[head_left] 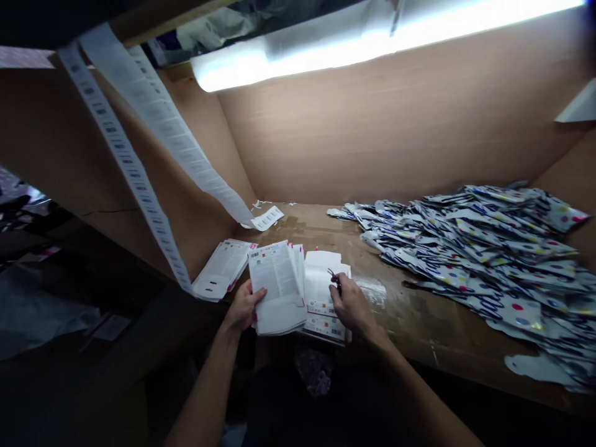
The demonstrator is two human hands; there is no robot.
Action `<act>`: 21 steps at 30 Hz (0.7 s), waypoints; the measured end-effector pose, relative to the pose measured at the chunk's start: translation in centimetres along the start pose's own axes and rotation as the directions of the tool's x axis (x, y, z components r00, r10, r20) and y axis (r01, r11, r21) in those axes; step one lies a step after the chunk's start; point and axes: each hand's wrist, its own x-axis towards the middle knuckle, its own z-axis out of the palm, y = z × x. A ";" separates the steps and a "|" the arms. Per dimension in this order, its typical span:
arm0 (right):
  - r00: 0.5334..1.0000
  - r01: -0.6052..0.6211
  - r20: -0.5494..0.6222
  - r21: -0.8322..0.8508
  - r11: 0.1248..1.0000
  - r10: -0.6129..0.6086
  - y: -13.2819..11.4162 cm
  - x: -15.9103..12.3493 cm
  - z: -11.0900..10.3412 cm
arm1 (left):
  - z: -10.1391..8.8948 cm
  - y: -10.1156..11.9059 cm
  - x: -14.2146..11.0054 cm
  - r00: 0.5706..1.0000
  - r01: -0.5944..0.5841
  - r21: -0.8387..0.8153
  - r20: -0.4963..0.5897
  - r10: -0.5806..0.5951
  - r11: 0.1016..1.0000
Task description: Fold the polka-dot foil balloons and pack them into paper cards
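My left hand [244, 305] grips a thick stack of white printed cards [278, 285] from its left edge, thumb on top. My right hand [350, 304] rests closed on a second white card pile [321, 279] lying flat on the table, pinching a small thin dark thing [332, 274] I cannot make out. A third stack of white cards [222, 269] lies at the left, apart from both hands.
A big heap of dotted flat packets [488, 248] covers the right of the wooden table [410, 316]. Two long white label strips [139, 161] hang from above at the left. Brown board walls enclose the bench under a bright tube lamp [372, 37].
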 end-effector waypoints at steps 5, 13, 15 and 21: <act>0.982 0.122 0.065 0.497 0.859 -0.177 -5.0 2.6 1.6 | 4.1 1.3 -1.6 0.994 -0.105 -0.108 0.021 0.108 0.989; 0.925 0.372 -0.087 0.408 0.833 -0.370 -6.6 4.9 0.2 | 3.0 2.1 -3.5 0.793 -0.522 0.307 -0.169 0.586 0.796; 0.960 0.280 -0.186 0.554 0.784 -0.211 -6.0 5.5 -0.3 | 1.6 3.5 -4.4 0.601 -0.667 0.550 -0.001 0.799 0.502; 0.774 -0.467 0.596 0.765 0.443 -0.215 -6.2 6.2 -0.4 | -0.6 7.1 -5.8 0.105 -0.871 0.357 0.807 0.581 -0.339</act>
